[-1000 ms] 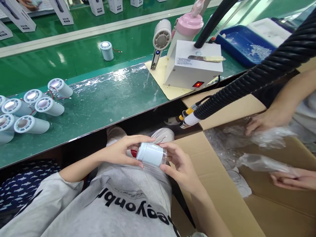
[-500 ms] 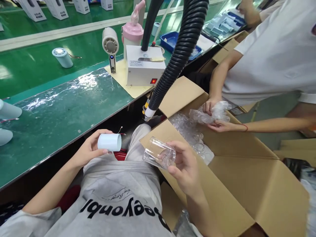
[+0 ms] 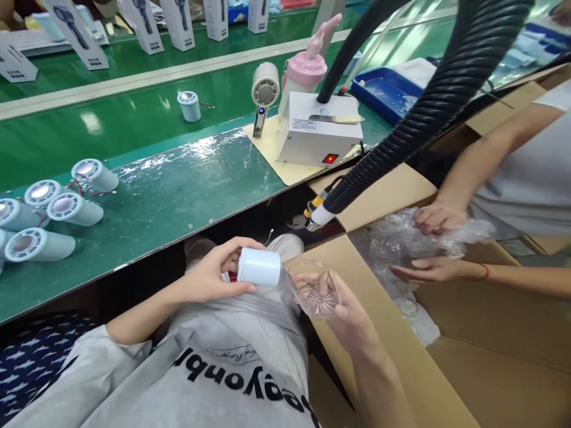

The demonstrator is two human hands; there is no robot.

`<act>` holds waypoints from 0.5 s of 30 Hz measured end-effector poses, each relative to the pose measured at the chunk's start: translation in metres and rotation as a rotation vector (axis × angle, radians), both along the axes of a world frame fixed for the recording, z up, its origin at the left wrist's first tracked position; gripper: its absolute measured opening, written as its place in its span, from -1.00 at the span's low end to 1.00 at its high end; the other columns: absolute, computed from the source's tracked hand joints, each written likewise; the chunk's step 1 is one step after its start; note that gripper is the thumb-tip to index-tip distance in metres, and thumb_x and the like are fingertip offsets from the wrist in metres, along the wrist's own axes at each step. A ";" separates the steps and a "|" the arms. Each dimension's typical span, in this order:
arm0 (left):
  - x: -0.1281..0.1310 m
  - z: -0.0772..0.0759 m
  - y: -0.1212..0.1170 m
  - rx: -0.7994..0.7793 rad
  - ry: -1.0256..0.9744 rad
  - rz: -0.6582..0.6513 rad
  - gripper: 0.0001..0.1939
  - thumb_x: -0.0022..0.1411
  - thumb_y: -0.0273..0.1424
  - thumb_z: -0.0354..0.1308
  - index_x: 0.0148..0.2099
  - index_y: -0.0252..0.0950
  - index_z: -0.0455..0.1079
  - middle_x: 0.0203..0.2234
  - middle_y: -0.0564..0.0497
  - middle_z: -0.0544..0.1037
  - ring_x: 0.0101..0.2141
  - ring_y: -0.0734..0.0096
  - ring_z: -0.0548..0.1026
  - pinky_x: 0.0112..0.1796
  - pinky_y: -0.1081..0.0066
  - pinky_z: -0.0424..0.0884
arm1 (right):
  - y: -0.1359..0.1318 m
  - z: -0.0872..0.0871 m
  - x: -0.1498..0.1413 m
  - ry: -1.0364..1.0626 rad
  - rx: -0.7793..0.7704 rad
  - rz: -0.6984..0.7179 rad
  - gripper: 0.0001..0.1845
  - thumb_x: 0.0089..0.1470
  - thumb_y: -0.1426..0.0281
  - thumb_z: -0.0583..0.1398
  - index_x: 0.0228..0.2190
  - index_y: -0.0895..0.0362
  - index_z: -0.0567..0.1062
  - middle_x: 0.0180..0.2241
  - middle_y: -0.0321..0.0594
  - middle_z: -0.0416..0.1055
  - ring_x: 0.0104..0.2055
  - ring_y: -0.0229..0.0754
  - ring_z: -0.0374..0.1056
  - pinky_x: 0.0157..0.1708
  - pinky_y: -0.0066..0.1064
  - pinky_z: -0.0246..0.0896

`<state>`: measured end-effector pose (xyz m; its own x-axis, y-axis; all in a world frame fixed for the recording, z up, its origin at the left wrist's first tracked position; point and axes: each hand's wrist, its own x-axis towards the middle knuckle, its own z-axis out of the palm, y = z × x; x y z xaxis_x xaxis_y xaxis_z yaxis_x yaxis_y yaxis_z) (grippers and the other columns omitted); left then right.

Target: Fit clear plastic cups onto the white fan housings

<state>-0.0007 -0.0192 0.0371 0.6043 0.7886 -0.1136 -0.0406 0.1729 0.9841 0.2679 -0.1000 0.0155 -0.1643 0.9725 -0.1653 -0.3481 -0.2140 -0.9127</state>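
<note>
**A blue tube and a clear cup come close together**

The shirt (image 3: 134,386) has big black letters, upside down here, that look like "eeyonb", with more at the ends that I cannot read. The white boxes (image 3: 182,24) have a picture and dark writing, too small to read. So is the label on the white machine (image 3: 321,142). The hand fan (image 3: 266,86) has a tiny lit number, too blurry to read.

Half a second ago, fewer blue tubes showed on the green bench (image 3: 200,184); now a bunch of tubes (image 3: 75,208) shows at the left. The clear cup (image 3: 314,288) and the blue tube (image 3: 259,266) were well apart. Now they are near each other; I cannot tell if they touch.

The cup is see-through and shiny, with lines like a star on its bottom. The tube is pale blue, smooth and round, and lies on its side in the air over the lap. The left hand (image 3: 223,270) has its fingers and thumb clamped on the tube's end. The right hand (image 3: 345,309) has its fingers curled around the cup.
</note>
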 end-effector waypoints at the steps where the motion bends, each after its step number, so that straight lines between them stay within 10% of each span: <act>1: 0.002 -0.001 -0.001 -0.021 -0.033 0.028 -0.39 0.07 -0.27 0.53 0.13 -0.23 0.44 0.02 -0.11 0.54 -0.10 0.30 0.56 -0.11 0.41 0.51 | 0.003 -0.005 0.000 0.009 -0.004 0.028 -0.54 0.05 -0.05 0.38 -0.39 0.04 0.41 -0.07 -0.11 0.59 -0.26 -0.07 0.52 -0.29 -0.30 0.47; 5: 0.013 -0.015 -0.002 -0.310 -0.183 0.238 -0.52 0.07 -0.02 0.49 -0.18 -0.30 0.55 -0.10 -0.06 0.60 -0.23 0.42 0.54 -0.25 0.51 0.45 | 0.011 -0.019 -0.004 -0.360 0.223 0.018 -0.61 0.21 0.00 0.28 -0.39 0.06 0.47 -0.16 -0.09 0.54 -0.17 0.01 0.51 -0.25 -0.25 0.48; 9: 0.018 -0.037 0.000 -0.746 -0.227 0.206 -0.57 0.14 -0.04 0.41 -0.28 -0.34 0.52 -0.40 -0.04 0.60 -0.37 0.37 0.53 -0.32 0.44 0.46 | 0.012 -0.021 -0.012 -0.971 0.659 -0.021 -0.63 0.26 0.32 0.25 0.08 0.08 0.54 0.01 -0.01 0.42 0.04 0.06 0.47 -0.01 -0.14 0.50; 15: 0.014 -0.051 0.006 -0.740 -0.039 0.005 -0.57 0.04 -0.07 0.37 -0.26 -0.37 0.55 -0.40 -0.08 0.62 -0.37 0.32 0.53 -0.32 0.39 0.43 | 0.021 -0.010 -0.026 -1.397 0.932 0.022 -0.47 0.23 0.45 0.20 0.22 0.06 0.50 0.16 0.09 0.35 0.05 0.14 0.45 -0.13 -0.14 0.57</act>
